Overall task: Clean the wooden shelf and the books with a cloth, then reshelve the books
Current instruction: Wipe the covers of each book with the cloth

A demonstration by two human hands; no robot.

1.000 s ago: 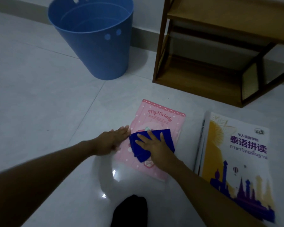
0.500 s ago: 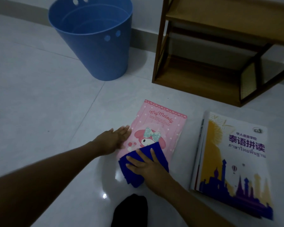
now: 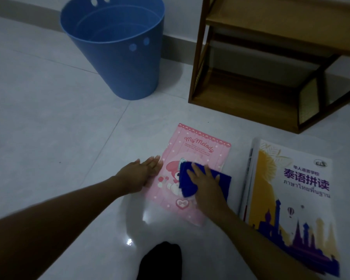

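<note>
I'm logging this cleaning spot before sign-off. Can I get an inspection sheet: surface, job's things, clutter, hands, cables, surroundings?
Surface: pale glossy tiled floor.
Job's things: pink book flat on the floor; blue cloth on its cover; yellow-and-white book flat to its right, apart; wooden shelf behind them.
Clutter: dark shape at the bottom edge, cannot tell what.
Hands: left hand flat at the pink book's left edge; right hand presses the cloth with straight fingers.
Cables: nothing seen.
Surroundings: blue bin left of the shelf, wall behind.
</note>
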